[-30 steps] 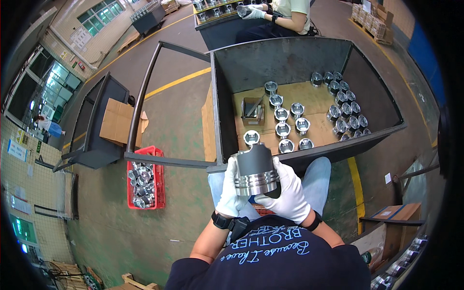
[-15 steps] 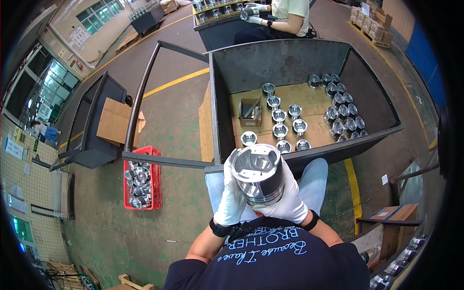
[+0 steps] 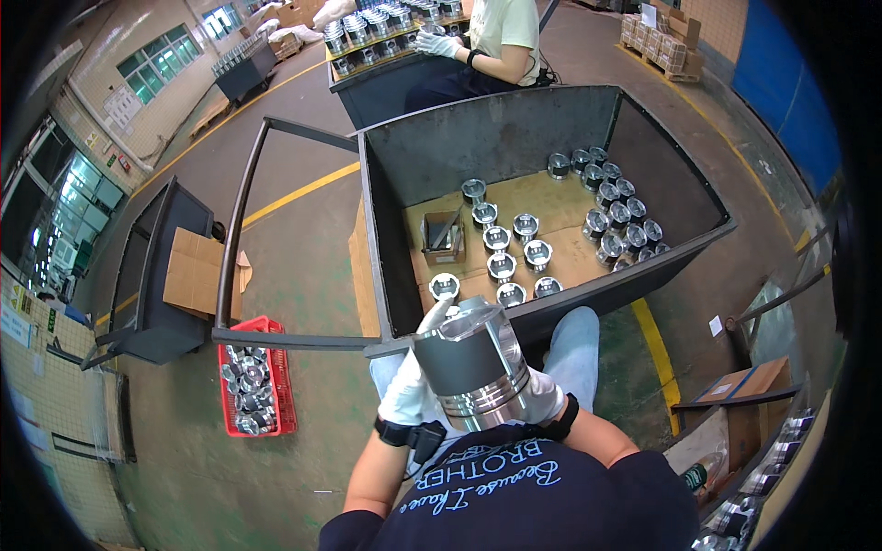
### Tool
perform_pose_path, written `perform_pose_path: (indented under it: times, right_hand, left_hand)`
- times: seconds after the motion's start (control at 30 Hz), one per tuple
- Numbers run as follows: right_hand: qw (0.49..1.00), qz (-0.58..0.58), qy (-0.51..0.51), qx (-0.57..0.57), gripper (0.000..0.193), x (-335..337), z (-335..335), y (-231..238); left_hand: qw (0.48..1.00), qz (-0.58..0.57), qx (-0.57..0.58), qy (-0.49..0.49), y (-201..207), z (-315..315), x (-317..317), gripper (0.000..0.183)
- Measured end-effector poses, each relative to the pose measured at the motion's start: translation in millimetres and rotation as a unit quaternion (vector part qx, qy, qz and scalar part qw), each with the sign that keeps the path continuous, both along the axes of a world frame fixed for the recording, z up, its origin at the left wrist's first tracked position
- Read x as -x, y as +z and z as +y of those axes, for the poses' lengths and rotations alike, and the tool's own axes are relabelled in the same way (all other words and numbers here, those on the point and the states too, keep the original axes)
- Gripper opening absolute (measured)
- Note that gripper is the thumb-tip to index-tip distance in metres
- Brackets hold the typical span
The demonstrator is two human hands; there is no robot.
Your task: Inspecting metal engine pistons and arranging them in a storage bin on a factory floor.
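Above my lap I hold a large metal piston (image 3: 467,365) with both white-gloved hands. Its dark grey skirt faces me, the bright ring grooves are at the lower end and the recessed crown tilts up and away. My left hand (image 3: 404,390) grips its left side, the fingers partly hidden behind it. My right hand (image 3: 546,397) closes on its lower right side. Just beyond stands the dark metal cart (image 3: 478,133), where several pistons (image 3: 501,267) stand upright on a cardboard lining. More pistons (image 3: 618,213) stand in rows along its right side.
A small box with tools (image 3: 445,239) sits in the cart's left part. On the floor at left is a red crate (image 3: 286,404) of pistons. Across the cart a person in white gloves (image 3: 439,44) works beside a table of pistons. More pistons (image 3: 764,477) lie at lower right.
The piston has been turned in my hands: its crown faced me before, and now its dark skirt does. My right hand has slid lower, and my view has shifted slightly.
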State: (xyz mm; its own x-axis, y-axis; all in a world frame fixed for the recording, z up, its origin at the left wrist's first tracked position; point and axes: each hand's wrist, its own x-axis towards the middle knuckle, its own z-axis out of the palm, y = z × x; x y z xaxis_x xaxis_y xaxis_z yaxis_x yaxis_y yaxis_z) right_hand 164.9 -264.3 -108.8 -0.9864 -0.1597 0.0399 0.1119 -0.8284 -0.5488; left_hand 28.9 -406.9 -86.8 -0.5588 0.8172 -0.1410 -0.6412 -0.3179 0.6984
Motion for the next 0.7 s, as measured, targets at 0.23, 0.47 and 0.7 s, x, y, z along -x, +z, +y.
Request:
perform_pose_path:
  times: [0.23, 0.47, 0.7]
  right_hand:
    - [0.996, 0.043, 0.065, 0.043, 0.095, 2, 6, -4]
    - [0.744, 0.022, -0.269, -0.612, 0.061, 5, 18, 51]
    - [0.629, 0.082, -0.339, -0.695, 0.060, 9, 8, 48]
  left_hand:
    - [0.994, -0.089, -0.050, 0.049, -19, 6, -13, 0.064]
    - [0.992, 0.071, -0.029, 0.097, -23, -12, -6, 0.070]
    - [0.992, 0.113, 0.023, 0.055, -14, -12, -3, 0.068]
